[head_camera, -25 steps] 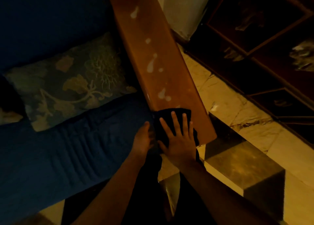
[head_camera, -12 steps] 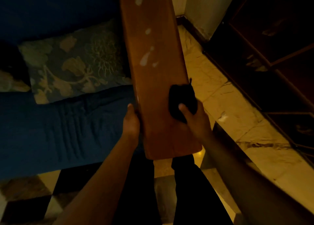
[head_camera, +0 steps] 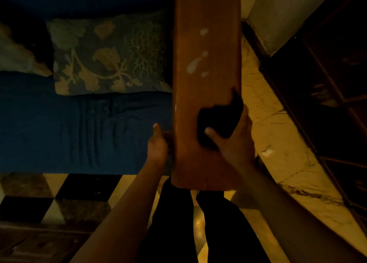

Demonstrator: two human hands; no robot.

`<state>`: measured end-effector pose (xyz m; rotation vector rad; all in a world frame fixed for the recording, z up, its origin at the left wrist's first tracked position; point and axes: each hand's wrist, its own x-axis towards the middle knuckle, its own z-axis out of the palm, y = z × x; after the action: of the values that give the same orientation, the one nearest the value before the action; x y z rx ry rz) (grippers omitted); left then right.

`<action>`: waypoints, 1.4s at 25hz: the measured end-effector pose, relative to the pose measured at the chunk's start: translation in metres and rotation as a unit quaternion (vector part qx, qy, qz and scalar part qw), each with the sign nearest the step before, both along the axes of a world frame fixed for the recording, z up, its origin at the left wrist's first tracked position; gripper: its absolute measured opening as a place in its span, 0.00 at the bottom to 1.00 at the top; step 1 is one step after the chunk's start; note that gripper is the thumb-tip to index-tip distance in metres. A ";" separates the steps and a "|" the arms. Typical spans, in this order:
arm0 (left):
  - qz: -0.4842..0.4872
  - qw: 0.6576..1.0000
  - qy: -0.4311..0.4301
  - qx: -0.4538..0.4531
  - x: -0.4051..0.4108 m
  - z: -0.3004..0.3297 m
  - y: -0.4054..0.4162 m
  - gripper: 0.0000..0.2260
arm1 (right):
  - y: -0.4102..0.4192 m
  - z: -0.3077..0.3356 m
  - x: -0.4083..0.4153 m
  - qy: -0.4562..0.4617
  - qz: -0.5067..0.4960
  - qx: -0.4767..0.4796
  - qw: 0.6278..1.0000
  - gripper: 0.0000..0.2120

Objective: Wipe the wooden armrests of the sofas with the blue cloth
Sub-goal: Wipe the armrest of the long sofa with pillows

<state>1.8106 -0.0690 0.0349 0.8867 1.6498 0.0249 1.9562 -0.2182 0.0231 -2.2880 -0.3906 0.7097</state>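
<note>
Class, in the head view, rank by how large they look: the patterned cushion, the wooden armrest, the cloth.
1. armrest, nearer the camera, so its lead is unsure
2. cushion
3. cloth, partly covered by the right hand

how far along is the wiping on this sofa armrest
Early. The near end of the wooden armrest shows no pale marks. The right hand presses the blue cloth mid-board; the left hand rests at its inner edge. Pale smudges beyond the cloth are left.
</note>
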 end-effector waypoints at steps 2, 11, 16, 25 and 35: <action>0.006 1.000 -0.008 -0.006 -0.001 -0.002 0.012 0.31 | 0.035 -0.013 0.060 0.097 -0.064 0.057 0.992 0.46; 0.013 0.995 -0.078 -0.053 0.020 0.005 0.052 0.28 | -0.002 0.004 -0.047 -0.255 0.219 -0.138 0.932 0.33; 0.000 0.990 -0.140 -0.034 0.063 0.007 0.094 0.23 | 0.146 -0.013 0.018 -0.326 0.306 -0.147 0.882 0.41; -0.051 0.980 -0.189 -0.015 0.119 0.018 0.166 0.29 | 0.218 0.008 0.080 -0.256 0.166 -0.218 0.927 0.36; -0.039 0.984 -0.166 0.047 0.160 0.008 0.195 0.29 | 0.286 -0.007 0.167 -0.332 0.330 -0.160 0.869 0.33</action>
<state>1.9706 0.1262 0.0428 0.9621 1.3112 0.1882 2.1234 0.0680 0.0158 -2.6784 -1.5342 0.2609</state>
